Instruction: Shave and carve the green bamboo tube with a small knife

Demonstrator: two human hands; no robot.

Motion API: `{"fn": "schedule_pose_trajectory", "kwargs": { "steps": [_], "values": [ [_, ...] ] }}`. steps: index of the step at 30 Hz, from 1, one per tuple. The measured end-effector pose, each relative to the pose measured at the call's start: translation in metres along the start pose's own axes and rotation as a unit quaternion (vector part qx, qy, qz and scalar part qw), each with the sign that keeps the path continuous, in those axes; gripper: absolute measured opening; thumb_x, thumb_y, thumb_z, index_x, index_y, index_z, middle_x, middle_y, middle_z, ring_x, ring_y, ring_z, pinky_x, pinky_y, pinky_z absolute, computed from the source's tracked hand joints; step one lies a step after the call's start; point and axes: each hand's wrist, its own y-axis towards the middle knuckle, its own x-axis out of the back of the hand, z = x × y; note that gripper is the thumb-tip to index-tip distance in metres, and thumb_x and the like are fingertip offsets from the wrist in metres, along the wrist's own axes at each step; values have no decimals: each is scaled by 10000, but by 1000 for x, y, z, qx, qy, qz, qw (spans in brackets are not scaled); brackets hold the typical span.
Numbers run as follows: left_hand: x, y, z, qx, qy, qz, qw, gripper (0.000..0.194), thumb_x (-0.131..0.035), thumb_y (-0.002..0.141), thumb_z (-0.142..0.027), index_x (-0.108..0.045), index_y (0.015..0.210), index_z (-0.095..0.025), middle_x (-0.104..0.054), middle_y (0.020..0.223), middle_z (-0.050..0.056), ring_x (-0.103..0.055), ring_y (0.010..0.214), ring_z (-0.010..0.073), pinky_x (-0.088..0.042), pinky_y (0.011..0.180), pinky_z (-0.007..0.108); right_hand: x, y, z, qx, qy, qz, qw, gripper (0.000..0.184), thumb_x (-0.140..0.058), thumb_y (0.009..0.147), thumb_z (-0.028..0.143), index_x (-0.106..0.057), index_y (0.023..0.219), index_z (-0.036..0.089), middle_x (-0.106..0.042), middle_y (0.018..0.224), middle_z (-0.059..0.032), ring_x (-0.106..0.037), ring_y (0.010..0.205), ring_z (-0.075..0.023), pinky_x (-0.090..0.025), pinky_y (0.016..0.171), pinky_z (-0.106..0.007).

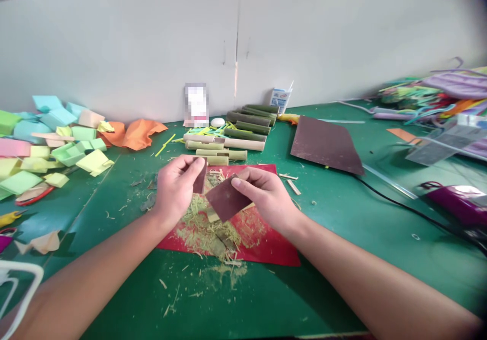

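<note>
My left hand (173, 190) pinches a small dark brown piece of sandpaper (200, 178) between thumb and fingers. Another brown sandpaper piece (228, 198), held flat and tilted, is gripped at its upper corner by my right hand (272, 198). Both hands are over a red sheet (281, 251) strewn with greenish bamboo shavings (201, 228). Just beyond the hands lie several cut bamboo tubes (243, 143), some with notches. A larger brown sandpaper sheet (327, 144) rests on the table to the right.
Folded coloured paper pieces (57, 147) and crumpled orange paper (140, 133) cover the left of the green table (125, 299). A drink carton (280, 100) stands by the back wall. At right are a black cable (403, 203), a purple device (456, 203) and coloured strips (414, 96).
</note>
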Motion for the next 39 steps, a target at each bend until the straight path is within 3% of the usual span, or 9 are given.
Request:
{"fn": "schedule_pose_trajectory", "kwargs": {
  "steps": [4,11,18,20,23,28,33,35,39],
  "values": [
    [2,12,11,21,-84,-72,994,220,-640,775,-381,-605,724,-169,-530,632,-19,-451,528,82,-365,481,205,5,4,0,14,14,-74,997,236,-609,778,388,-557,675,182,-548,646,14,-479,589,-112,-379,560,-255],
    [3,15,15,41,-66,-8,997,199,-678,736,-358,-684,791,-167,-611,712,8,-508,597,99,-405,528,208,48,31,-13,66,-22,-369,927,176,-563,781,370,-618,810,205,-605,800,-26,-552,730,-160,-440,651,-287],
    [3,13,16,60,-75,4,995,202,-678,742,-358,-689,833,-179,-551,584,-21,-416,457,61,-304,415,194,59,32,-18,173,-198,-393,881,241,-491,831,302,-572,1035,202,-588,1054,-86,-547,946,-196,-445,772,-350],
    [2,12,16,64,-79,9,995,198,-671,752,-354,-683,837,-175,-534,531,-26,-426,449,68,-321,427,199,51,26,-10,227,-252,-351,873,212,-458,859,280,-562,1032,216,-579,1077,-81,-544,976,-195,-443,791,-346],
    [1,12,17,80,-93,13,992,211,-664,757,-353,-668,852,-164,-604,576,5,-526,518,98,-397,495,212,42,19,1,227,-352,-188,889,143,-468,857,263,-592,915,222,-609,906,-53,-567,837,-183,-449,712,-319],
    [1,14,15,94,-132,23,986,229,-684,733,-334,-653,867,-152,-661,704,36,-622,634,128,-442,530,211,44,24,-1,151,-532,-112,826,149,-523,814,288,-626,759,196,-601,785,-66,-544,764,-205,-406,663,-326],
    [1,14,18,122,-167,35,978,229,-697,721,-336,-634,846,-155,-614,592,2,-587,518,110,-432,488,215,45,24,0,167,-514,56,839,208,-582,791,390,-645,861,204,-617,861,-57,-549,834,-200,-401,711,-316],
    [1,14,19,119,-163,37,979,209,-692,727,-329,-634,831,-158,-573,541,-21,-539,468,89,-411,473,208,41,20,3,182,-516,135,826,255,-642,737,416,-649,884,207,-615,881,-56,-548,835,-202,-391,718,-322],
    [2,14,21,94,-140,37,985,186,-660,760,-332,-643,837,-164,-506,488,-41,-452,434,64,-355,450,199,37,15,5,184,-544,191,796,164,-661,706,362,-651,779,216,-594,806,-43,-529,771,-190,-354,669,-317]
  ]
}}
